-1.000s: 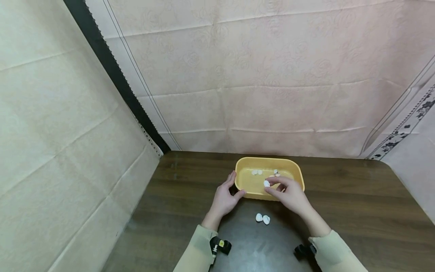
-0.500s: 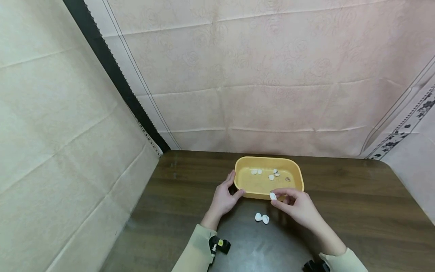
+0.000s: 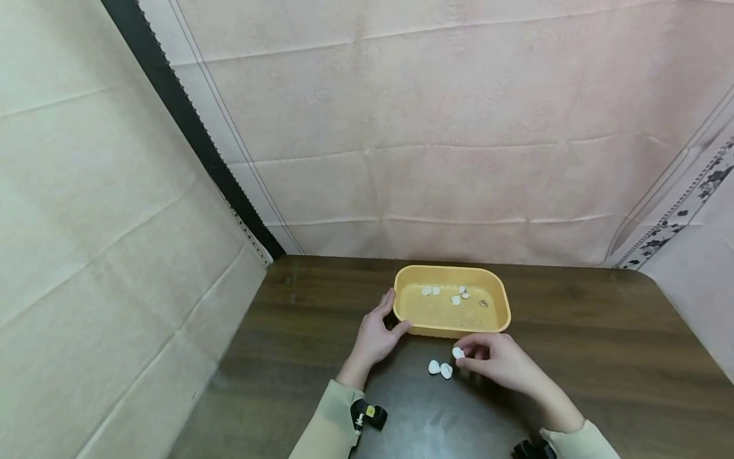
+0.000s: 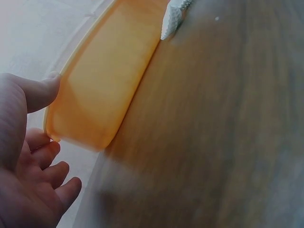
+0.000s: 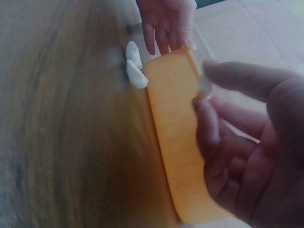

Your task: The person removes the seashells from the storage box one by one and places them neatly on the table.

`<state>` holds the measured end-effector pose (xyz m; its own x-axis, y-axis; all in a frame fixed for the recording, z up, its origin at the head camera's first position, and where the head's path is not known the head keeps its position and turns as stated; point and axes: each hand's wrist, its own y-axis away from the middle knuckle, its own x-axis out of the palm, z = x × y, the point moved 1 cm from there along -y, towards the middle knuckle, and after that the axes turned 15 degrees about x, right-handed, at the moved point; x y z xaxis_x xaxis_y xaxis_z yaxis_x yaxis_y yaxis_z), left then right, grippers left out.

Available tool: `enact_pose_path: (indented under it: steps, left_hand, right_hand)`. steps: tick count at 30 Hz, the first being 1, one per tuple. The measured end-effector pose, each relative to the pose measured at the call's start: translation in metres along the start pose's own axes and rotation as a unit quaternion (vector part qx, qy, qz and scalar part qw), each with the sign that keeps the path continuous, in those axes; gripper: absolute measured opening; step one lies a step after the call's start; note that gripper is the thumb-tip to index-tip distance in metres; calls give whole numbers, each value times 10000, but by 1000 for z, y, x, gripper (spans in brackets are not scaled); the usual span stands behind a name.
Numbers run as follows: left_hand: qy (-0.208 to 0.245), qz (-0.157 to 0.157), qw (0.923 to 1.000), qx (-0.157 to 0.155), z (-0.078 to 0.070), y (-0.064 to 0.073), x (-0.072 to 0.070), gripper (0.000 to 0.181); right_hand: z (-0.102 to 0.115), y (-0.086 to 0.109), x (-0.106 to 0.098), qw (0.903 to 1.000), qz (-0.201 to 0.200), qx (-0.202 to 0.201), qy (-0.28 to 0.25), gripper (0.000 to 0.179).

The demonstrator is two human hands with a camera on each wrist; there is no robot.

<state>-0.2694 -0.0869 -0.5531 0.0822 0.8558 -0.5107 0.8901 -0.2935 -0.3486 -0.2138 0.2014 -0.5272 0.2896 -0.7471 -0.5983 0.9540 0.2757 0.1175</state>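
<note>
In the head view my right hand (image 3: 497, 362) pinches a white seashell (image 3: 458, 352) between thumb and fingertips, just in front of the yellow plastic tray (image 3: 452, 332). The right wrist view has this seashell (image 5: 204, 88) mostly covered by the fingers. At the tray's near left corner, my left hand (image 3: 375, 335) holds on, its thumb at the rim and its fingers along the left side. Two more white seashells (image 3: 434, 367) lie side by side on the table before the tray, left of the pinched one. Ridged surfaces show on these seashells (image 5: 137, 75) from the right wrist.
Inside the tray lie several small white shells (image 3: 455, 300) and a brownish one (image 3: 483, 303). The brown wooden table (image 3: 579, 319) ends at a pale cloth backdrop (image 3: 459, 191) behind the tray. Another cloth (image 3: 132, 287) hangs along the left side.
My right hand has moved from over the tray toward me, carrying the pinched seashell down past the near rim to beside the two on the table. My left hand stays at the corner.
</note>
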Motion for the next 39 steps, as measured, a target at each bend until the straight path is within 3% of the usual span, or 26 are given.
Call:
enact_pose_path:
  steps: [10, 30, 39]
  left_hand:
    - [-165, 46, 9997, 188, 3, -1, 1, 81]
    - [-220, 69, 9997, 112, 2, -2, 1, 81]
    - [-172, 53, 9998, 57, 4, -2, 2, 81]
  right_hand:
    - [-10, 0, 7, 9966, 524, 405, 492, 17]
    - [-4, 2, 18, 9959, 69, 415, 797, 24]
    - [-4, 3, 19, 9949, 48, 445, 902, 27]
